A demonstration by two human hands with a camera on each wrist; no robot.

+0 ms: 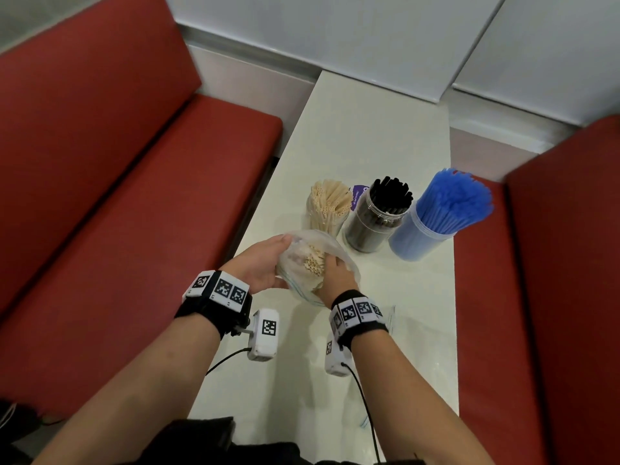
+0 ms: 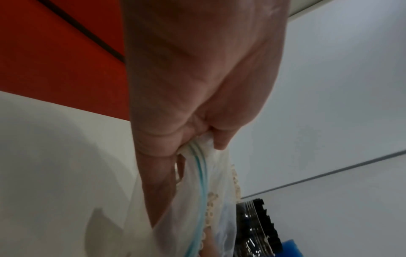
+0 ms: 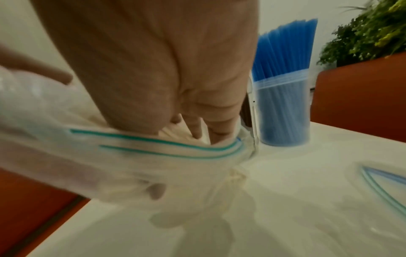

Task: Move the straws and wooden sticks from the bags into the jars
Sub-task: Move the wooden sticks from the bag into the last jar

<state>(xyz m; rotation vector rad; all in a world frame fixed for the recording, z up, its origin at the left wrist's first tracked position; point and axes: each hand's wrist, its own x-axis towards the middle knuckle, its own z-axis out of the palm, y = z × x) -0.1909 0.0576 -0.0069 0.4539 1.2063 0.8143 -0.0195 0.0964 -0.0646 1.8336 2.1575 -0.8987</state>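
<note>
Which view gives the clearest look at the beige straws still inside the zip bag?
The head view: the beige straws show their open ends inside the zip bag, held between the left hand and right hand. The left wrist view shows only a thin row of straw ends through the plastic. The right wrist view is blurred; the straws are indistinct.

left hand (image 1: pixel 260 267): fingers pinched, arm extended | right hand (image 1: pixel 335 275): fingers curled downward, arm extended

Benches (image 1: pixel 141 182): red.
Table (image 1: pixel 379 129): off-white.
Straws, left jar (image 1: pixel 330 199): beige.
Straws, middle jar (image 1: pixel 392 193): black.
Straws, right jar (image 1: pixel 456 199): blue.
Bag (image 1: pixel 335 253): clear, teal seal lines.
Wristbands (image 1: pixel 218 297): black, with black-and-white square markers.
Plant (image 3: pixel 373 29): green, yellow specks.
</note>
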